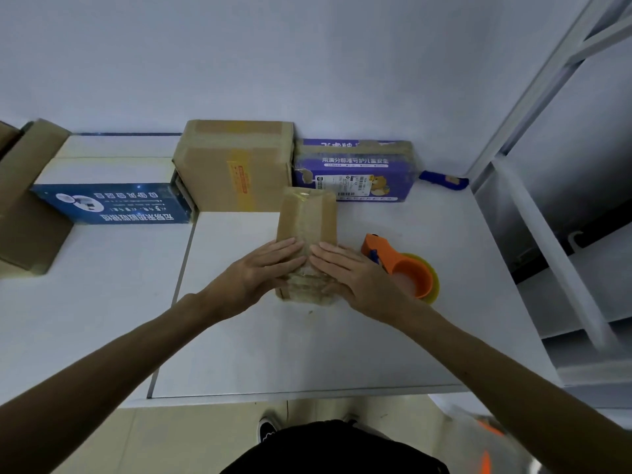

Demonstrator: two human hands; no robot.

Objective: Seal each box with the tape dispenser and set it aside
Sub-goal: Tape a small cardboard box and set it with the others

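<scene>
A small brown cardboard box [306, 217] lies on the white table [280, 354], with a strip of clear tape running down its top. My left hand [265, 270] presses flat on the near left part of the box, fingers straight. My right hand [355, 277] presses flat on the near right part in the same way, its fingertips almost meeting the left ones. The orange tape dispenser [402, 268] with a yellow-edged roll lies on the table just right of my right hand, untouched.
A larger taped brown box [236, 162] and a purple printed box [355, 169] stand against the back wall. A blue-and-white box [113, 196] and another brown carton [27, 200] sit at the left. A blue tool [443, 179] lies at back right, beside a white metal rack [533, 131].
</scene>
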